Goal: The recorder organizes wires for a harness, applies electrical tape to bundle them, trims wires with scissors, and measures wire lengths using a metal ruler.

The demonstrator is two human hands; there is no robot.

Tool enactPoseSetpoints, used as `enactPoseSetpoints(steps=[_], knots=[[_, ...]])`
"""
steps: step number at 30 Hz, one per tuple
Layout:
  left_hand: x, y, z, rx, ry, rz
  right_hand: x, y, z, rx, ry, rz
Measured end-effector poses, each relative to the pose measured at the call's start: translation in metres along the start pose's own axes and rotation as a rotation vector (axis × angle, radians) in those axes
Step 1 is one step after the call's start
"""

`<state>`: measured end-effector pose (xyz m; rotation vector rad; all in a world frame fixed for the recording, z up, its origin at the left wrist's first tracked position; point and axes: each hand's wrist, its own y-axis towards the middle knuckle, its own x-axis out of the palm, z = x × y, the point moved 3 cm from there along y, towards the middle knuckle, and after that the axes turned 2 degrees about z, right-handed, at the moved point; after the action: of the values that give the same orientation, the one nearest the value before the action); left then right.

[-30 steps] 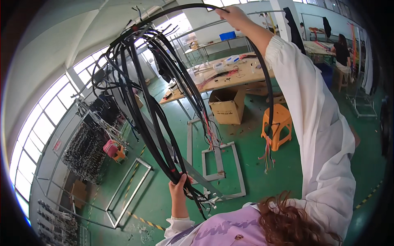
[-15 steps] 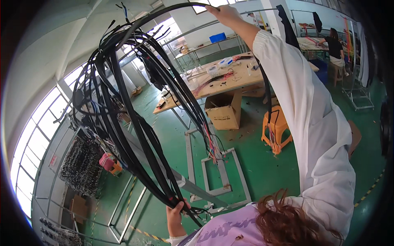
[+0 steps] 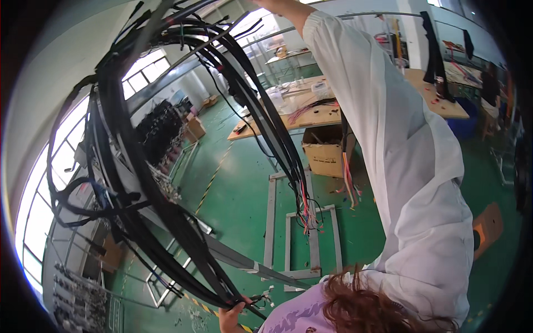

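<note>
A large bundle of black sheathed cables, a wire harness (image 3: 150, 183), hangs in loops over a grey metal rail in front of me on the left. At its lower end my left hand (image 3: 233, 315) is closed around several of the cables, near a few small loose connectors. My right hand (image 3: 280, 8) is raised high at the top edge, its fingertips partly cut off. A black cable runs up out of view toward it, and the cable's tail with bare pink and orange wires (image 3: 348, 180) hangs down beside my white sleeve.
A grey metal stand (image 3: 302, 273) rises from the green floor ahead. Behind it are a wooden table (image 3: 266, 129) with wires and a cardboard box (image 3: 323, 158). An orange stool (image 3: 488, 230) is at the right. Racks of dark harnesses (image 3: 158, 130) line the left; people are farther back right.
My right hand has moved up and left to the view's edge, its cable tail shifting with it. The view has turned, and the bundle appears closer. My left hand keeps its hold low on it.
</note>
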<state>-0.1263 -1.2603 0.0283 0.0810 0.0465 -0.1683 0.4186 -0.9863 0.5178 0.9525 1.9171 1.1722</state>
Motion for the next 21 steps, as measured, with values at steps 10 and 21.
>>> enactPoseSetpoints(steps=[10, 21], knots=[[0.097, -0.049, 0.012, 0.08, 0.098, 0.524, 0.076, -0.179, 0.012, 0.226, 0.966, -0.847], [0.192, -0.043, -0.004, -0.02, 0.118, 0.925, 0.122, -0.289, 0.078, 0.447, 1.258, -1.224]])
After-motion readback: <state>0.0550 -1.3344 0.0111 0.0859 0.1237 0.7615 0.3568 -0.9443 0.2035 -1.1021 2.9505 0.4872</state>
